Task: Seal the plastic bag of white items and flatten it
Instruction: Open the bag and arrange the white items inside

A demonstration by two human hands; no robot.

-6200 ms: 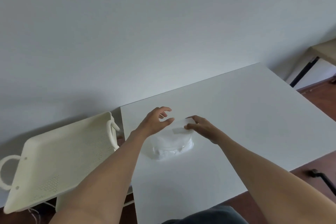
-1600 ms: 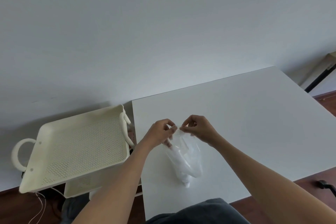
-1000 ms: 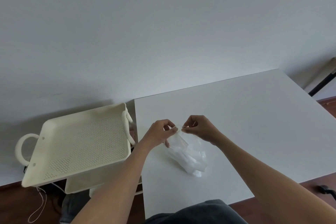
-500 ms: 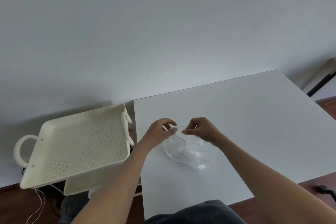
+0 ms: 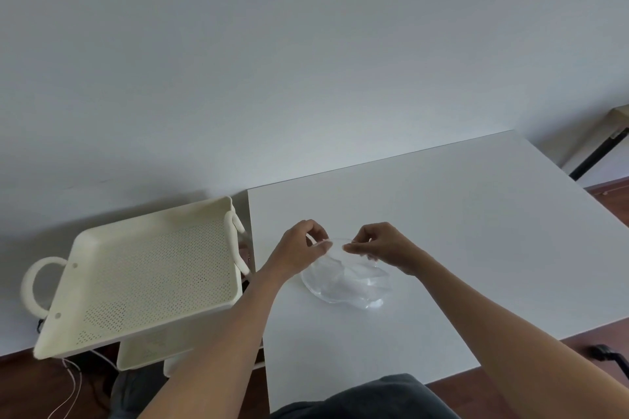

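Observation:
A clear plastic bag (image 5: 343,286) with white items inside lies on the white table (image 5: 459,231), its body spread toward me and slightly puffed. My left hand (image 5: 299,250) pinches the left end of the bag's top strip between thumb and fingers. My right hand (image 5: 377,247) pinches the same strip a little to the right. The two hands sit a few centimetres apart, just above the table, with the strip stretched between them. The white items inside show only faintly against the table.
A cream perforated tray (image 5: 143,275) with loop handles stands on a cart at the left, close against the table's left edge. A wall rises behind. Dark wood floor and a black leg (image 5: 599,153) of other furniture show at the right.
The bag hung upright from both hands earlier; it has been lowered and now lies spread on the table. Both hands still pinch its top edge and have drawn slightly apart.

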